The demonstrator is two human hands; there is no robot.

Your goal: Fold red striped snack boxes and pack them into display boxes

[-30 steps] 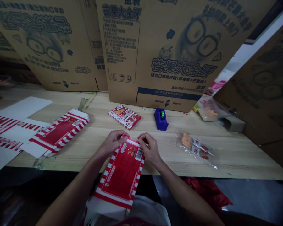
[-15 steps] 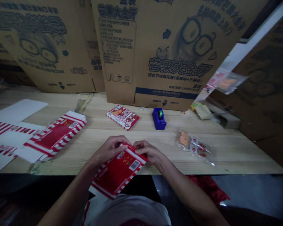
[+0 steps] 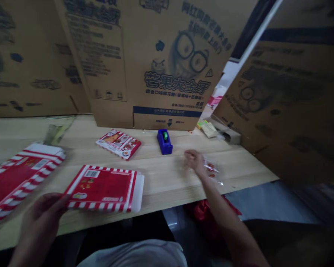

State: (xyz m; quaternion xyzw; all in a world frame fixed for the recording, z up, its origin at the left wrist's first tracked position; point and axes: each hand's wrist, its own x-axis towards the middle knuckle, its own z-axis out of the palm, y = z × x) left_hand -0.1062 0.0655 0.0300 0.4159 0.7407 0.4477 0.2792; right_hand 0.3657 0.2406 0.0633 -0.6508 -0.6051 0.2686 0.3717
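My left hand (image 3: pixel 46 211) grips one end of a flat red-and-white striped carton (image 3: pixel 105 189), thumb on top. A barcode shows on the carton's face, and a white flap sticks out at its far right end. My right hand (image 3: pixel 194 161), a little blurred, has its fingers curled over the left end of a clear plastic packet (image 3: pixel 211 170) on the table. Reddish pieces show in the packet's uncovered part; the rest is hidden by my hand. Behind the held carton lies a finished-looking red-and-white box (image 3: pixel 118 144), and beside it stands a blue tape dispenser (image 3: pixel 164 142) with green tape.
A stack of flat red striped cartons (image 3: pixel 22 174) lies on the left of the wooden table (image 3: pixel 161 185). Large brown cardboard boxes (image 3: pixel 105 59) wall off the back and another box (image 3: pixel 267 104) the right. Small packets (image 3: pixel 208 129) lie in the back right corner.
The view has swung right. My right hand has let go of the carton and moved right to the clear packet. My left hand has carried the carton left and turned it.
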